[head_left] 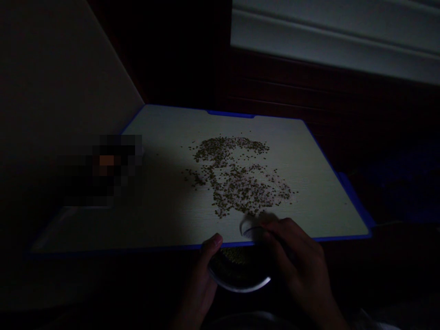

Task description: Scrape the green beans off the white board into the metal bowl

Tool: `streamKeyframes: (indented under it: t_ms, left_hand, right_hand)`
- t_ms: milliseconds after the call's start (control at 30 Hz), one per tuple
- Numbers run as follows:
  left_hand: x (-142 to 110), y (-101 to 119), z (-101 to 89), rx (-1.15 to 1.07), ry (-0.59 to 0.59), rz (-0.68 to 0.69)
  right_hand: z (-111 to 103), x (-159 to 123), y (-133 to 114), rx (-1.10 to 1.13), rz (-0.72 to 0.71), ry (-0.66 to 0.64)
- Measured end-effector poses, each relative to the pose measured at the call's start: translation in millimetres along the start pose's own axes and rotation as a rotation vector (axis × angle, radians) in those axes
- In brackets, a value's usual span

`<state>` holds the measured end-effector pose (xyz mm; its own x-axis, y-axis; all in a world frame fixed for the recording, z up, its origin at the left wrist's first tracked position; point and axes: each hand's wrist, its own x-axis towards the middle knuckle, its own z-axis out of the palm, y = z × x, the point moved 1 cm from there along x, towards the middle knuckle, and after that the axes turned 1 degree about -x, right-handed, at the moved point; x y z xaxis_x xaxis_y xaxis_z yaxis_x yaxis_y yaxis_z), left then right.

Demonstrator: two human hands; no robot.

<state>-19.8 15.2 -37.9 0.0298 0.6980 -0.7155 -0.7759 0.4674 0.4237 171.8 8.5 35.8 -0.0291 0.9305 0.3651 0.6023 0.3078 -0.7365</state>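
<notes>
Small greenish-brown beans or seeds [240,185] lie scattered in loose patches across the middle of a white board [330,201] with a blue rim. Just under the board's near edge is a round metal bowl [240,289] with more of them inside. My left hand [206,266] grips the bowl's left side, thumb up by the board's edge. Above the near edge, my right hand [299,256] is closed on what looks like a spoon [248,227], its pale rounded end close to the nearest beans. The handle is mostly hidden by the fingers.
The room is very dark. A pixelated patch [103,169] covers something at the board's left side. Pale slatted panels [330,32] stand beyond the board at the upper right, and a plain pale surface [62,68] is at the left. A dim blue object [405,178] shows on the right.
</notes>
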Motion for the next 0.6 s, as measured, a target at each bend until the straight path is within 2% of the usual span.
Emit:
streamKeyframes:
  t_ms: [300,433,600]
  left_hand:
    - [-3.9,2.8,6.8,0.049,0.022,-0.030]
    - [-1.8,1.1,2.8,0.045,-0.028,-0.003]
    - [-0.1,2.1,1.4,0.037,0.005,0.011]
  right_hand:
    - [4.7,-2.4,-4.9,0.023,-0.002,-0.032]
    - [-1.8,1.1,0.5,-0.014,-0.006,0.003]
    - [-13.9,4.5,12.9,-0.080,0.048,0.033]
